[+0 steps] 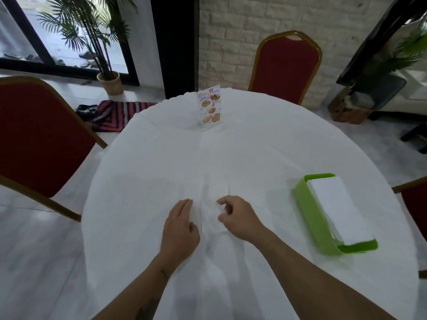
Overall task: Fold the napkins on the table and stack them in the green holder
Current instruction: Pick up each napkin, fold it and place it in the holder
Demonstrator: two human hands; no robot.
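A white napkin (pixel 211 205) lies on the white tablecloth in front of me, hard to tell from the cloth. My left hand (pixel 180 227) rests flat on its left part, fingers together. My right hand (pixel 238 218) curls its fingers onto the napkin's right edge, pinching the paper. The green holder (pixel 310 215) sits at the right of the table, with a stack of folded white napkins (pixel 338 207) inside it.
A menu card stand (pixel 209 107) is upright at the far middle of the round table (pixel 254 146). Red chairs with gold frames stand at the left (pixel 34 139), far side (pixel 286 65) and right edge (pixel 413 199).
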